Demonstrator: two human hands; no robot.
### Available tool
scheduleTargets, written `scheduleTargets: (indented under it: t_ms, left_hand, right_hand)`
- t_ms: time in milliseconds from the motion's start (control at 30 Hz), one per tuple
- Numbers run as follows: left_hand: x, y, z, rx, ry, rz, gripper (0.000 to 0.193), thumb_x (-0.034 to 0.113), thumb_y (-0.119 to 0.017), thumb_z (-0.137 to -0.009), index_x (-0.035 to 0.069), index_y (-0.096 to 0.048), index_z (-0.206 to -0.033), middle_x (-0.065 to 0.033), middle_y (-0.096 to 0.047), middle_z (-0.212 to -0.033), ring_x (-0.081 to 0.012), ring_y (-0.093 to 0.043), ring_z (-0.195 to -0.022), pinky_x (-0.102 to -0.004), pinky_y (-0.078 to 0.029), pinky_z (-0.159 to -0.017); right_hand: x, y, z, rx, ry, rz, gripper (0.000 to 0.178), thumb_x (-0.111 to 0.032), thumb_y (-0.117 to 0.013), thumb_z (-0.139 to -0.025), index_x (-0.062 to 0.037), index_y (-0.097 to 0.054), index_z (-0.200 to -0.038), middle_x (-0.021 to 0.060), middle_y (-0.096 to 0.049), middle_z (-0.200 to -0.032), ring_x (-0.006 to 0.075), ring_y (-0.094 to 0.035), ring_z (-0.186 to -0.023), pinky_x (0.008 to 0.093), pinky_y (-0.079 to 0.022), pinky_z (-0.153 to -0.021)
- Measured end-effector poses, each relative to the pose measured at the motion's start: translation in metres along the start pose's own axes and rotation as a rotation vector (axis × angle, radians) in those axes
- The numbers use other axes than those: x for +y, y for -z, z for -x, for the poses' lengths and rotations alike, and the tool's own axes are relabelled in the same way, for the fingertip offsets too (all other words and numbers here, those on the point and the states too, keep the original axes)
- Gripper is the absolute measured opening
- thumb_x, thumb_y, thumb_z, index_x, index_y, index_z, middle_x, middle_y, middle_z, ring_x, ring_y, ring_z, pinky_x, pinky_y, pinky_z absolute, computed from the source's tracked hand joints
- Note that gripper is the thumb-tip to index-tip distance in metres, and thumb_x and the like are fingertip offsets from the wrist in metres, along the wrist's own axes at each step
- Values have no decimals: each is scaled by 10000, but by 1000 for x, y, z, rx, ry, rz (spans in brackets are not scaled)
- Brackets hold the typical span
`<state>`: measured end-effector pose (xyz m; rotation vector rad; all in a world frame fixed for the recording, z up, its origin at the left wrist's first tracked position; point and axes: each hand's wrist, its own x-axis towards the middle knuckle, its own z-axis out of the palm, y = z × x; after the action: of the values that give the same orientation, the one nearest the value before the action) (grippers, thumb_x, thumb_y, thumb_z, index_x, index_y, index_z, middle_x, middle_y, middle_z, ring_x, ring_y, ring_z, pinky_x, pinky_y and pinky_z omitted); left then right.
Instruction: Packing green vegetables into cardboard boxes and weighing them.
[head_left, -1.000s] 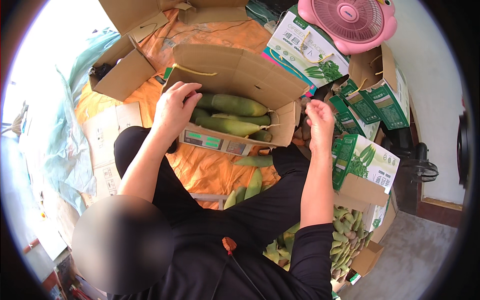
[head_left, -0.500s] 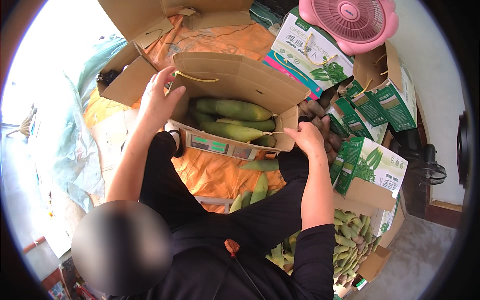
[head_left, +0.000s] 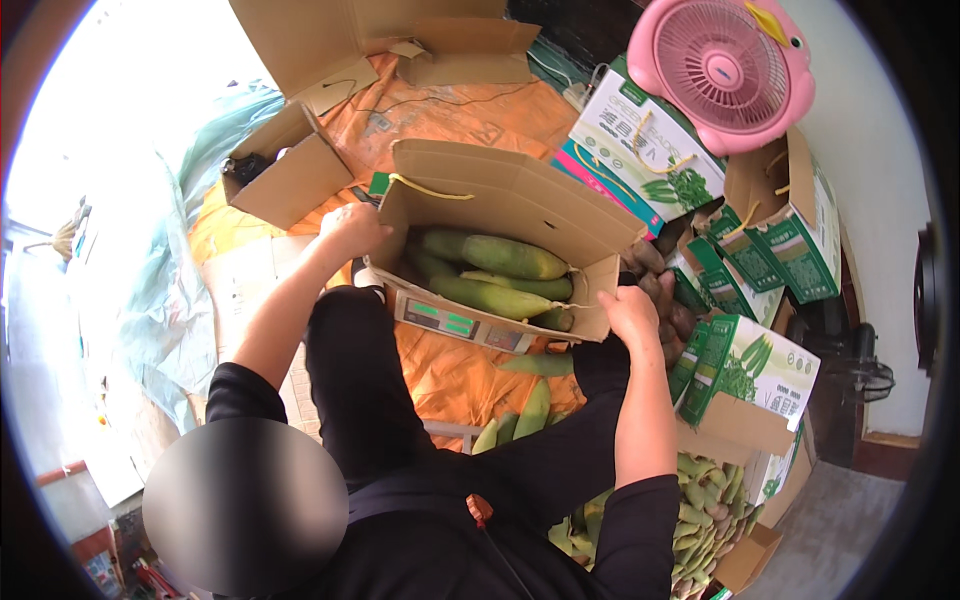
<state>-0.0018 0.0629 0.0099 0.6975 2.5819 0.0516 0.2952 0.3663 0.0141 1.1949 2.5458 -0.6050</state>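
An open cardboard carton (head_left: 520, 185) stands between my knees with several long green radishes (head_left: 515, 257) lying in it. It rests on or just behind a digital scale (head_left: 455, 322) whose display glows green. My left hand (head_left: 355, 230) grips the carton's left side, its fingers curled and partly hidden. At the right end, my right hand (head_left: 632, 315) pinches the carton's edge. A yellow cord handle (head_left: 430, 188) hangs at the upper left flap. Loose green radishes (head_left: 533, 408) lie below the scale.
Green-and-white cartons (head_left: 760, 370) crowd the right side, near a heap of reddish-brown roots (head_left: 660, 285). A pink fan (head_left: 722, 75) sits atop another carton. Many green radishes (head_left: 705, 510) fill the lower right. A small box (head_left: 285, 170) stands at upper left on orange sheeting (head_left: 490, 115).
My left hand has gone from spread fingers at the carton's upper left to a curled grip on its side. My right hand stays on the right edge. The whole view has shifted slightly.
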Motion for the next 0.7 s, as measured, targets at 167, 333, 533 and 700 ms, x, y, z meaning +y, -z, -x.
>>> scheduleTargets:
  t_ms: [167,333,533,700]
  left_hand:
    - [-20,-2,-3,-2,36,106,398,421,-638,-821,38,-713,-901,-199,-676,-921,-340,-654,-883,-434,-506,-811]
    - [-48,8,-6,53,48,202,384,402,-647,-811,37,-712,-911,-198,-679,-905,-338,-656,-866,-426,-508,-794]
    - [-126,26,30,302,32,312,423,354,-677,-797,-36,-663,-963,-224,-667,-889,-347,-653,-861,-415,-504,-787]
    - [-227,18,96,332,263,264,425,392,-651,-814,-33,-672,-826,-257,-654,-867,-401,-634,-857,-460,-495,-763]
  right_hand:
    - [-7,-2,-7,78,49,-85,355,-363,-602,-815,-19,-679,-858,225,-652,-846,391,-628,-869,479,-476,-759]
    - [-31,1,-14,180,152,-89,382,-346,-639,-798,15,-587,-685,238,-596,-717,419,-594,-730,497,-433,-643]
    - [-114,10,-24,201,316,-33,373,-351,-642,-785,6,-617,-679,232,-610,-726,402,-614,-748,485,-461,-656]
    - [-222,1,3,201,527,-19,380,-377,-635,-789,-1,-666,-741,216,-640,-749,402,-626,-739,483,-478,-671]
